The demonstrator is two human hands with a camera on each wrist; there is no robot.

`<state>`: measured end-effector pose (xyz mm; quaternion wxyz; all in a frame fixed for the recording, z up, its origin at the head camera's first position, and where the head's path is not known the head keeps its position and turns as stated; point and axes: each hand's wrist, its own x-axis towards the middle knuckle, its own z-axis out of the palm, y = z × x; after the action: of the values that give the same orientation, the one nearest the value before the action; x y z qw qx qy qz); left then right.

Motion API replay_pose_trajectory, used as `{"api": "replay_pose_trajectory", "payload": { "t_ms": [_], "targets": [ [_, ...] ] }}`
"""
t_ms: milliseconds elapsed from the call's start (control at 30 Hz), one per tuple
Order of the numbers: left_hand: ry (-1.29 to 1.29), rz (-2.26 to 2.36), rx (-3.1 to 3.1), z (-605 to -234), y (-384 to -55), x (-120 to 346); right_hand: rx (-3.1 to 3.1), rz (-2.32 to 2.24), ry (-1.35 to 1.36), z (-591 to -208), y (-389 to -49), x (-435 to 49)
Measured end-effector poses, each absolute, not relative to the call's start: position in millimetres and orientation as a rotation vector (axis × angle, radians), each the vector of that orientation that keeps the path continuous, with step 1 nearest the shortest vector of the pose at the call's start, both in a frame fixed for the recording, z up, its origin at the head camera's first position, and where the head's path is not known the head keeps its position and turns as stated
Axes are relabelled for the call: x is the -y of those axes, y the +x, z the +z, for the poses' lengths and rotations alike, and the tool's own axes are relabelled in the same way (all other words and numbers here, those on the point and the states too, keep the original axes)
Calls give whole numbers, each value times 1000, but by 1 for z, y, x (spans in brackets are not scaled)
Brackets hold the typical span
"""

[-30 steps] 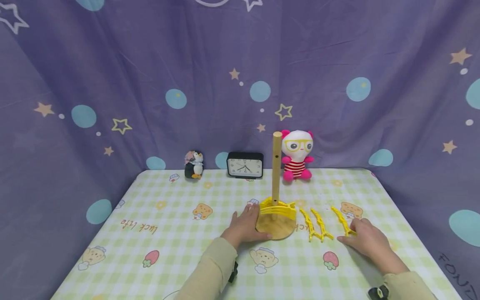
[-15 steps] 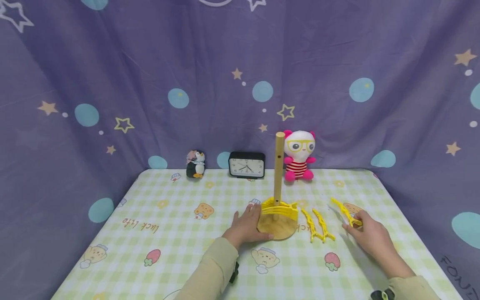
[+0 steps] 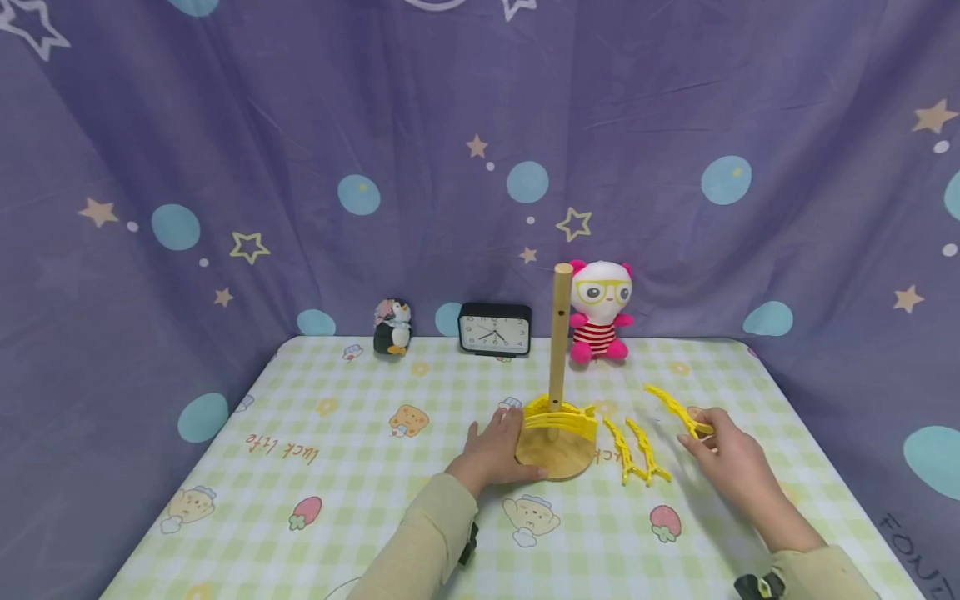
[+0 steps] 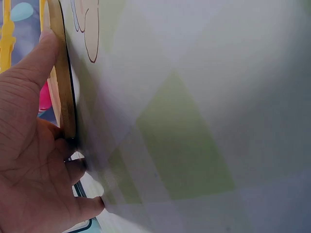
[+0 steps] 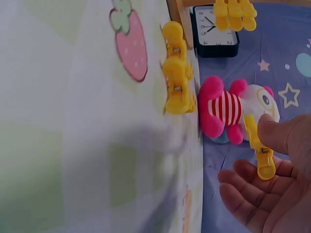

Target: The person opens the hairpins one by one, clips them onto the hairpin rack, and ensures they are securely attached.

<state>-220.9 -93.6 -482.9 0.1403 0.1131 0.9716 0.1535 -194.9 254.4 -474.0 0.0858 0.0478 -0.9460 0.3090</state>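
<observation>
A wooden stand (image 3: 559, 342) with an upright pole rises from a round base (image 3: 555, 462). My left hand (image 3: 491, 454) grips the left edge of that base; in the left wrist view its thumb lies against the rim (image 4: 65, 97). Several yellow pieces (image 3: 562, 423) sit around the foot of the pole. My right hand (image 3: 731, 462) pinches one long yellow clip (image 3: 670, 406) by its end, raised over the cloth. A small metal spring shows on this clip in the right wrist view. Two similar clips (image 3: 647, 454) lie side by side between the stand and my right hand.
Along the back edge stand a penguin figure (image 3: 392, 327), a black alarm clock (image 3: 495, 330) and a pink and white panda doll (image 3: 600, 312) behind the pole. A checked cloth (image 3: 360, 500) covers the table; a purple curtain (image 3: 420, 108) hangs behind.
My right hand has lifted the third yellow clip from the cloth and moved it up and slightly left. The left hand stays at the base.
</observation>
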Motion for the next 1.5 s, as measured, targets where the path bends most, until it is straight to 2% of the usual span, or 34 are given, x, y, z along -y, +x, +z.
{"api": "replay_pose_trajectory", "payload": {
  "t_ms": [433, 1133, 1500],
  "targets": [
    [330, 436, -2801, -484, -223, 94, 2728, 767, 485, -454, -198, -222],
    [331, 417, -2811, -496, -230, 94, 2566, 580, 772, -437, -218, -161],
    [348, 399, -2813, -485, -223, 93, 2608, 589, 811, -444, -230, -147]
  ]
}}
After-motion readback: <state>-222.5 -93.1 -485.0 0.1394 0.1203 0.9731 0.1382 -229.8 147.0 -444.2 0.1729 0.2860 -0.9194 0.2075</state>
